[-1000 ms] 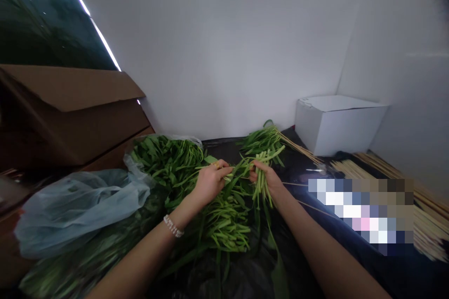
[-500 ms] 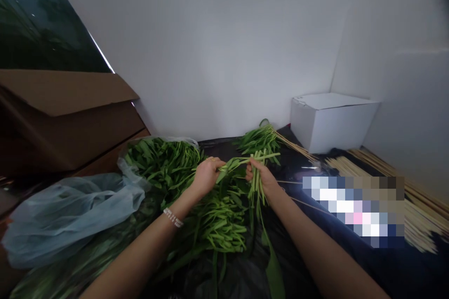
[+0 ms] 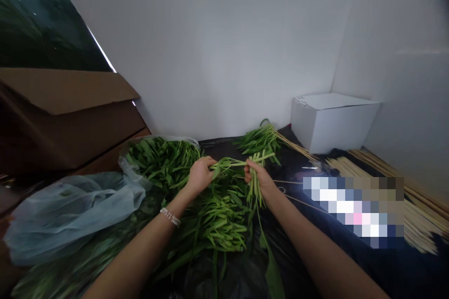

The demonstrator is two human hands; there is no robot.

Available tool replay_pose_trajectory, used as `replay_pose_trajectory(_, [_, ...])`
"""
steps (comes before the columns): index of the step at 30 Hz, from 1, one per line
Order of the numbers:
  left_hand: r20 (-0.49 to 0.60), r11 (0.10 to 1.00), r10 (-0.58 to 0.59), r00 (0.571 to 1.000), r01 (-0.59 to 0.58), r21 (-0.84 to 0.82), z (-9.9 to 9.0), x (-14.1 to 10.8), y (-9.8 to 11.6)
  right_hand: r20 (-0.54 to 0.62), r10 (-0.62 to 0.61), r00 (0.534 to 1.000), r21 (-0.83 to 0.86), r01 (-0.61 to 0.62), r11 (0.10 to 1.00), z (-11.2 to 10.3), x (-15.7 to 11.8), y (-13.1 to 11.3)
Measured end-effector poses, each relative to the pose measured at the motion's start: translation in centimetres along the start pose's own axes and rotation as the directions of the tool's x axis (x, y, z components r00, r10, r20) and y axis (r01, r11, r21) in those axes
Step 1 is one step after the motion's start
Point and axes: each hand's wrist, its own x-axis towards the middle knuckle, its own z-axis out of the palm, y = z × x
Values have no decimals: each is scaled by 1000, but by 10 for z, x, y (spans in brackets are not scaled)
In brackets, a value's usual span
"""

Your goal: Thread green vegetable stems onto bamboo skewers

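Observation:
My left hand (image 3: 201, 175) is closed on the leafy end of a water spinach stalk (image 3: 228, 163), which stretches across to the other hand. Thumb and fingers of my right hand (image 3: 258, 178) pinch a small bunch of cut green stems (image 3: 255, 191); the stalk's end pokes out beyond them to the right. One long leaf (image 3: 274, 273) dangles from that bunch. Below the hands lies a pile of water spinach (image 3: 224, 224) with its stems toward me. More leafy greens (image 3: 161, 154) fill an open clear plastic bag (image 3: 77, 210) on the left.
Toward the wall, a leafy bunch (image 3: 259, 140) lies with thin wooden sticks (image 3: 296, 145) coming from it. Several pale sticks (image 3: 354, 170) are spread at the right, near a white box (image 3: 336, 121). A cardboard box (image 3: 70, 103) stands at left. Black plastic sheeting (image 3: 235, 275) covers the surface.
My left hand has moved left and slightly down, with the stalk drawn straighter between the hands. The stalk's right end has shifted a little left. My right hand keeps its pinch.

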Motion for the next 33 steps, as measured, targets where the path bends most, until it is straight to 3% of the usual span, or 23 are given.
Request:
replay_pose_trajectory(2, [-104,954,-233,967,207,-217,-4,5,-15,-44,-1,999,11,1,1000,-1,1,-3])
replay_pose_trajectory(4, [-175,882,-391,904,313,-353,-15,8,-31,-75,-8,997,40,11,999,-3,2,-9])
replay_pose_trajectory(8, [-166,820,-463,871,350,-453,-40,7,-55,-55,-22,998,70,26,997,-8,5,-14])
replay_pose_trajectory(12, [-107,745,-478,872,339,-574,-47,0,-52,-85,-2,996,62,7,998,-6,4,-10])
replay_pose_trajectory(16, [-30,674,-377,926,252,-694,-41,-2,-27,-63,-3,998,51,6,999,-3,2,-8])
replay_pose_trajectory(20, [-14,744,-223,975,161,-648,-35,0,1,-25,1,1000,29,0,1000,-2,0,-9])
replay_pose_trajectory(24, [8,776,-214,977,175,-606,-29,-1,19,-5,-5,1000,1,5,1000,-1,-1,-8])
replay_pose_trajectory(28, [39,904,-153,987,156,-399,-14,-6,32,10,-17,1000,-28,17,999,0,-1,-5])
replay_pose_trajectory(31, [70,985,9,998,3,-175,2,-9,36,32,-33,999,-53,35,998,1,-3,0])
replay_pose_trajectory(33, [74,991,122,990,-126,50,11,-10,35,54,-43,998,-75,47,996,3,-5,2])
